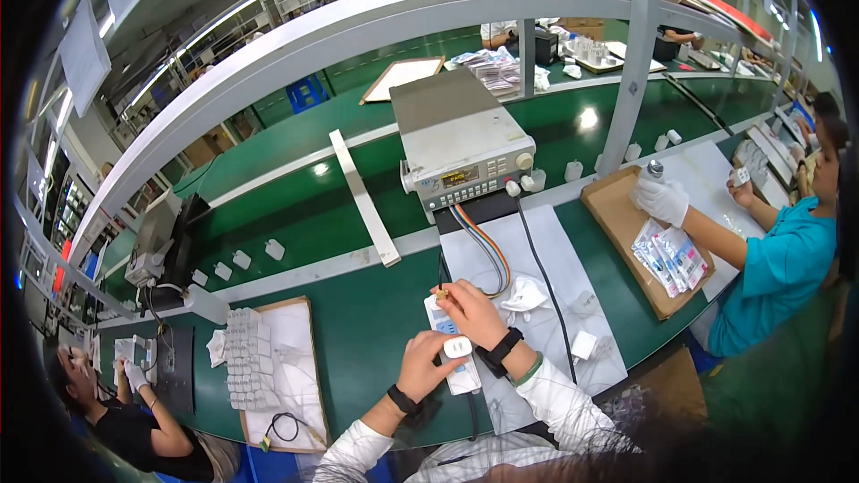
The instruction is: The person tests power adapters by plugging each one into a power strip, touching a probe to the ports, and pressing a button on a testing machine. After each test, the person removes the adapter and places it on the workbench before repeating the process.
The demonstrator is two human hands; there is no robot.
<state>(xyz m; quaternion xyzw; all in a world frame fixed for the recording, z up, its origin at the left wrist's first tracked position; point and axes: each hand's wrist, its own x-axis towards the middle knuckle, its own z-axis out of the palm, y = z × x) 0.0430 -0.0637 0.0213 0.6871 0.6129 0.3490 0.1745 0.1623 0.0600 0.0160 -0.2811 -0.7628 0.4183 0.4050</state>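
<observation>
My left hand point(422, 367) is closed round a small white charger point(457, 347) with two ports, its ported face turned up. Just above and to the right, my right hand point(476, 315) pinches a small gold-coloured connector point(442, 293) between thumb and fingers. Both hands are over a white socket strip point(464, 382) with a blue part, and they hide much of it. A rainbow ribbon cable point(494, 250) runs from a grey bench instrument point(465, 145) toward my right hand; its far end is hidden.
Left of me, a cardboard tray point(313, 376) holds rows of white chargers point(247, 358) and a black cable point(284, 426). Right of my hands are a crumpled white cloth point(526, 295), a black cord point(548, 282) and another charger point(584, 345). Co-workers sit on both sides.
</observation>
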